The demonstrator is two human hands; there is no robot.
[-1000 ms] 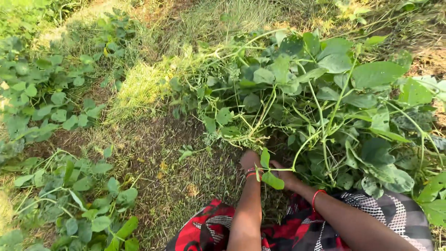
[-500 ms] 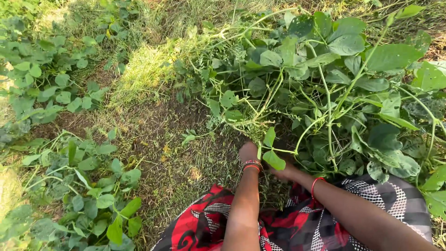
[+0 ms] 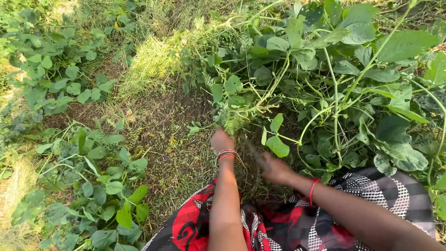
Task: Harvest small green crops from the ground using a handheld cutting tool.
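Two hands reach into one leafy plant, seen from the head camera. Left hand (image 3: 222, 140) closes its fingers round a tuft of thin stems (image 3: 238, 118), which rise just above the knuckles, seemingly to keep them bunched and taut. Right hand (image 3: 275, 168) is blurred; whether its fingers are apart or together I cannot tell. Stem bases beyond both sets of fingertips are lost under broad leaves (image 3: 278, 146). Patterned cloth (image 3: 195, 225) lies behind the wrists, cut off below.
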